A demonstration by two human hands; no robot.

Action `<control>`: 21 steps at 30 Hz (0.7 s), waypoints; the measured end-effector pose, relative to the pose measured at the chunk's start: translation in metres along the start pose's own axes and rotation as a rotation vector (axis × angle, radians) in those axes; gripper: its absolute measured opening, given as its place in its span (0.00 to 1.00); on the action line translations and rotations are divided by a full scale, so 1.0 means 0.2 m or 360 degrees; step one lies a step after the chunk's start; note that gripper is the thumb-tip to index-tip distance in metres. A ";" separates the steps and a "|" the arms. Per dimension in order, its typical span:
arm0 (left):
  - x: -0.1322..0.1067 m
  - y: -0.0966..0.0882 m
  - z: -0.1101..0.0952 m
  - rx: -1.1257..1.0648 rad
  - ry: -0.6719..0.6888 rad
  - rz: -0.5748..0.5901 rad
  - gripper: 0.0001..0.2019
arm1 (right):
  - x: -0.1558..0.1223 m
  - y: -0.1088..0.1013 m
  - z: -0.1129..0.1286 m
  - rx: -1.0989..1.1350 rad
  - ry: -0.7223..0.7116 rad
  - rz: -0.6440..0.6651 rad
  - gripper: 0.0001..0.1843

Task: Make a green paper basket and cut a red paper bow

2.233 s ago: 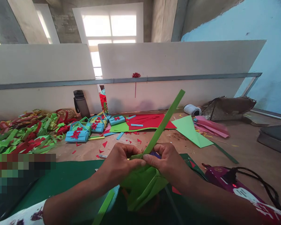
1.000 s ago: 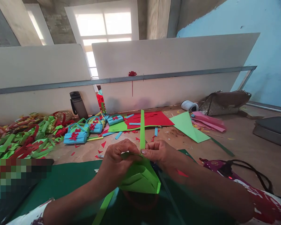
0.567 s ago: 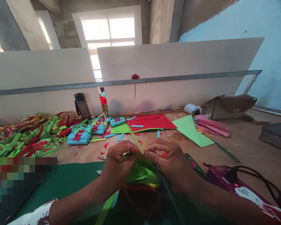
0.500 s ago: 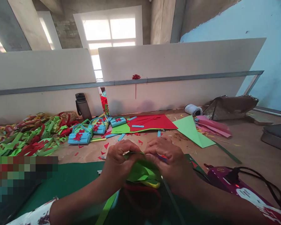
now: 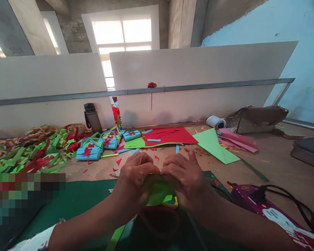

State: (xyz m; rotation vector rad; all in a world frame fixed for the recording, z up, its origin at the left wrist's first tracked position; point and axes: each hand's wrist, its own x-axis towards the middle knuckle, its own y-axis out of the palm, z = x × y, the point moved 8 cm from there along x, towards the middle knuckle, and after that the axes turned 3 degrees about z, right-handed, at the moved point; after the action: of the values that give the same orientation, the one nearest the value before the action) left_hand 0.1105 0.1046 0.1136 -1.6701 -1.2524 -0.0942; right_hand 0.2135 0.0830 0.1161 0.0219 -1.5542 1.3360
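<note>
Green folded paper is pinched along its top edge between my two hands, over the dark green mat. My left hand closes on its left side, and my right hand grips the right side. Both sets of fingers meet at the upper edge and hide part of the paper. A yellow strip shows at its lower right corner. Beneath, a dim red loop lies in shadow. A light green strip rests on the mat below my left forearm.
Blue paper purses with red flowers stand behind, beside a heap of coloured paper strips. Red sheets, a light green sheet and a dark bottle lie or stand farther back. A purple power strip with cables is at right.
My fingers have shifted along the top edge, and my right hand has rolled over with its thumb raised. Less of the green paper shows now.
</note>
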 end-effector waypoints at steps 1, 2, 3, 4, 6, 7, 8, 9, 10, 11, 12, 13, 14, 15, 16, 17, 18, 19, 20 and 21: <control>0.00 0.00 0.00 -0.0027 -0.0015 0.0008 0.09 | 0.00 -0.01 0.00 0.0037 0.0003 -0.0008 0.09; 0.00 -0.01 -0.01 -0.0050 -0.0024 0.0009 0.09 | 0.01 -0.01 0.00 0.0072 0.0011 -0.0017 0.08; 0.00 -0.01 -0.01 -0.0067 -0.0023 0.0004 0.09 | 0.01 -0.01 0.00 0.0100 0.0010 -0.0020 0.07; 0.01 -0.01 -0.01 -0.0077 -0.0012 -0.0001 0.09 | 0.02 -0.01 0.01 0.0114 -0.0004 -0.0012 0.07; 0.01 0.00 -0.02 -0.0077 0.0019 0.0003 0.09 | 0.02 -0.01 0.03 0.0105 -0.0066 0.0003 0.08; 0.00 0.00 -0.02 -0.0078 0.0026 0.0014 0.09 | 0.02 -0.01 0.04 0.0089 -0.0095 0.0015 0.09; 0.00 0.01 -0.02 -0.0082 0.0025 0.0044 0.09 | 0.02 -0.01 0.05 0.0069 -0.0119 0.0022 0.10; 0.00 0.02 -0.02 -0.0089 0.0017 0.0075 0.10 | 0.01 -0.01 0.05 0.0050 -0.0142 0.0027 0.10; 0.00 0.03 -0.02 -0.0095 0.0013 0.0097 0.10 | 0.01 -0.01 0.06 0.0032 -0.0158 0.0028 0.10; 0.00 0.03 -0.02 -0.0101 0.0012 0.0107 0.10 | 0.01 0.00 0.06 0.0017 -0.0161 0.0028 0.10; 0.00 0.03 -0.02 -0.0106 0.0017 0.0103 0.10 | 0.01 0.00 0.05 0.0008 -0.0156 0.0030 0.10; 0.00 0.02 -0.02 -0.0109 0.0023 0.0090 0.10 | 0.01 0.00 0.05 0.0004 -0.0144 0.0040 0.10; 0.00 0.02 -0.02 -0.0112 0.0029 0.0074 0.09 | 0.01 0.01 0.04 0.0003 -0.0130 0.0053 0.10; 0.00 0.01 -0.03 -0.0116 0.0033 0.0061 0.09 | 0.01 0.01 0.03 0.0001 -0.0100 0.0073 0.10; 0.00 0.01 -0.03 -0.0117 0.0035 0.0055 0.09 | 0.01 0.02 0.02 -0.0002 -0.0062 0.0097 0.11; 0.01 0.01 -0.03 -0.0112 0.0039 0.0046 0.10 | 0.01 0.03 0.01 -0.0006 -0.0026 0.0125 0.11; 0.01 0.00 -0.04 -0.0100 0.0047 0.0034 0.10 | 0.01 0.03 0.01 -0.0010 0.0002 0.0143 0.12; 0.01 0.00 -0.04 -0.0081 0.0060 0.0019 0.10 | 0.01 0.03 0.00 -0.0013 0.0023 0.0155 0.12; 0.02 -0.01 -0.05 -0.0058 0.0079 -0.0001 0.10 | 0.01 0.03 0.00 -0.0014 0.0038 0.0155 0.12; 0.02 -0.01 -0.05 -0.0034 0.0097 -0.0019 0.10 | 0.01 0.03 -0.01 -0.0015 0.0043 0.0153 0.12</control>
State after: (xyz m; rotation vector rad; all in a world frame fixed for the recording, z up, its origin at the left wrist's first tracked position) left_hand 0.1154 0.0994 0.1219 -1.6663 -1.2197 -0.1649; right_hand 0.2091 0.0881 0.1131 -0.0773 -1.5553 1.3986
